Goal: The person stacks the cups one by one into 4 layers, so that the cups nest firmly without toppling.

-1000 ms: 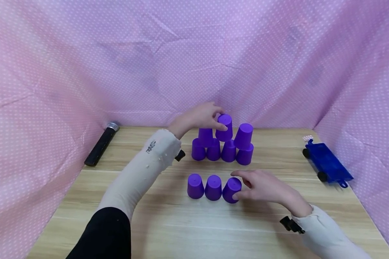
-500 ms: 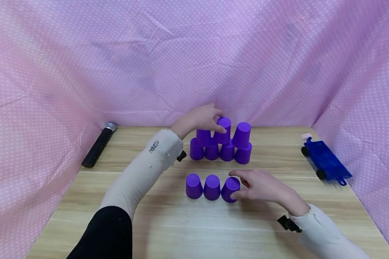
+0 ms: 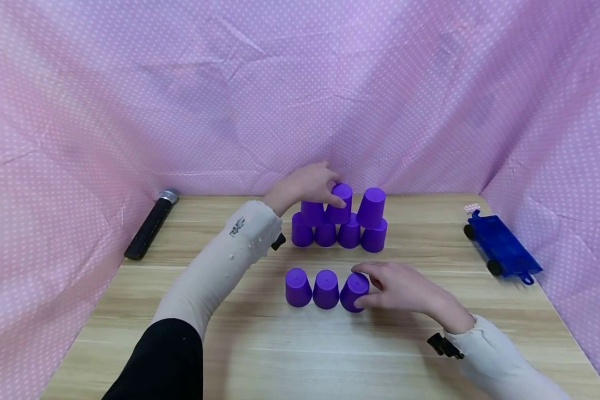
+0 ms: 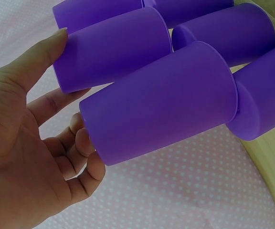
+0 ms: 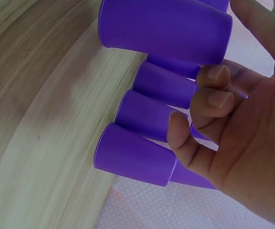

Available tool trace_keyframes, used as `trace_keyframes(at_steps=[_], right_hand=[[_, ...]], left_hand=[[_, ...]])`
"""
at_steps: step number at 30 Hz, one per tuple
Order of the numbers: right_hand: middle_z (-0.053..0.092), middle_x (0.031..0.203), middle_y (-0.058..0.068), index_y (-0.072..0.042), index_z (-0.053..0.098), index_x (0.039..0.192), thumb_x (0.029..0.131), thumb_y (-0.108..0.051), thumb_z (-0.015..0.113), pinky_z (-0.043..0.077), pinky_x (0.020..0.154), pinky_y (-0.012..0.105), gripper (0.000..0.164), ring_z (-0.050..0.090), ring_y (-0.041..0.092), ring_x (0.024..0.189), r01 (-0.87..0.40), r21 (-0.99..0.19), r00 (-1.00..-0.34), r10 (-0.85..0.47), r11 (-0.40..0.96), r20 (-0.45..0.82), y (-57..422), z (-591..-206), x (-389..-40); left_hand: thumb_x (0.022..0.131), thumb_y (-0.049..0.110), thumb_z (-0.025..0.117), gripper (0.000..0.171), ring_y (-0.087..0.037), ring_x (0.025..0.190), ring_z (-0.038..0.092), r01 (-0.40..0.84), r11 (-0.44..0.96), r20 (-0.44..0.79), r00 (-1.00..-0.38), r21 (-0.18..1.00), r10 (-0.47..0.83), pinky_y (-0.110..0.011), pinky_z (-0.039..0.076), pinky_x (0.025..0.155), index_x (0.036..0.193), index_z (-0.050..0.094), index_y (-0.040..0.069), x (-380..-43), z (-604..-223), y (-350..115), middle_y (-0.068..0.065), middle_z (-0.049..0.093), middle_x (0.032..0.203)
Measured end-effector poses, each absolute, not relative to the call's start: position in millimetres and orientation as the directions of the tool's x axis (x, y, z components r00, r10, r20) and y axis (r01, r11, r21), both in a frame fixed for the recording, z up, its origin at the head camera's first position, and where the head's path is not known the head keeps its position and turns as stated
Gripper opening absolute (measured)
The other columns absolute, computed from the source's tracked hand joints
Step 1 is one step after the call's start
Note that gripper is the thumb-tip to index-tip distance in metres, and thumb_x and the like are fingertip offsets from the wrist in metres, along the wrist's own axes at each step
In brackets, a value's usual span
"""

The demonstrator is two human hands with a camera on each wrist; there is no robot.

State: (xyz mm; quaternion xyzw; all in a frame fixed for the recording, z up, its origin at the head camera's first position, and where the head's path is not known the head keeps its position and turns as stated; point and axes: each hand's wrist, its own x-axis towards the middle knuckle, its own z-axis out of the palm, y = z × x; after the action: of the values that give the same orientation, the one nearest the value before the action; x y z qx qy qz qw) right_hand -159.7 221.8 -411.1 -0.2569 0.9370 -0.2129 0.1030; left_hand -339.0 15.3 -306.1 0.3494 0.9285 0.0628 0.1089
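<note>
In the head view, several upside-down purple cups form a back row, with three more cups on top of them. My left hand [image 3: 305,185] pinches the middle upper cup [image 3: 338,214] near its base, thumb on one side and index finger on the other. Beside it sit the left upper cup [image 3: 312,214] and the right upper cup [image 3: 371,207]. Three cups stand in a front row. Around the rightmost front cup [image 3: 354,286] my right hand [image 3: 405,286] has its thumb and index finger. The right wrist view shows its other fingers [image 5: 214,102] curled beside that cup [image 5: 166,31].
A black microphone [image 3: 152,225] lies at the table's left edge. A blue toy cart [image 3: 502,247] stands at the right, with a small pink-and-white piece [image 3: 472,208] behind it. Pink dotted cloth [image 3: 300,94] hangs around the wooden table [image 3: 300,355].
My left hand has lowered the middle upper cup slightly and shifted it left, closer to the left upper cup. The right hand stays at the rightmost front cup.
</note>
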Motion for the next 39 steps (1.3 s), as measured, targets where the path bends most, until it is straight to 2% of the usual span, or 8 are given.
trace_keyframes(at_steps=[15, 22, 39], right_hand=[[0.064, 0.096, -0.014, -0.017, 0.064, 0.129, 0.08, -0.061, 0.075, 0.045, 0.067, 0.025, 0.066, 0.053, 0.003, 0.076, -0.455, -0.441, -0.841, -0.536, 0.774, -0.075, 221.6, -414.6, -161.7], [0.066, 0.101, -0.013, -0.016, 0.064, 0.13, 0.081, -0.06, 0.075, 0.046, 0.069, 0.026, 0.067, 0.056, 0.004, 0.08, -0.46, -0.435, -0.837, -0.541, 0.774, -0.077, 220.3, -414.5, -162.5], [0.063, 0.093, -0.015, -0.016, 0.064, 0.13, 0.081, -0.059, 0.075, 0.044, 0.067, 0.025, 0.066, 0.053, 0.003, 0.076, -0.439, -0.449, -0.842, -0.531, 0.778, -0.097, 219.9, -414.2, -162.8]], left_hand=[[0.083, 0.057, 0.074, 0.064, -0.023, 0.116, 0.053, 0.649, 0.745, -0.15, -0.73, 0.152, 0.667, -0.04, 0.045, 0.101, 0.135, 0.063, 0.02, -339.5, -308.3, 16.1, -0.006, 0.058, 0.125], [0.083, 0.06, 0.072, 0.063, -0.025, 0.119, 0.051, 0.658, 0.743, -0.155, -0.726, 0.123, 0.67, -0.044, 0.044, 0.101, 0.134, 0.064, 0.024, -340.3, -308.9, 18.5, -0.004, 0.058, 0.126], [0.084, 0.062, 0.07, 0.069, -0.028, 0.126, 0.048, 0.648, 0.754, -0.163, -0.737, 0.103, 0.656, -0.046, 0.039, 0.108, 0.14, 0.06, 0.024, -344.2, -313.0, 19.9, -0.007, 0.055, 0.134]])
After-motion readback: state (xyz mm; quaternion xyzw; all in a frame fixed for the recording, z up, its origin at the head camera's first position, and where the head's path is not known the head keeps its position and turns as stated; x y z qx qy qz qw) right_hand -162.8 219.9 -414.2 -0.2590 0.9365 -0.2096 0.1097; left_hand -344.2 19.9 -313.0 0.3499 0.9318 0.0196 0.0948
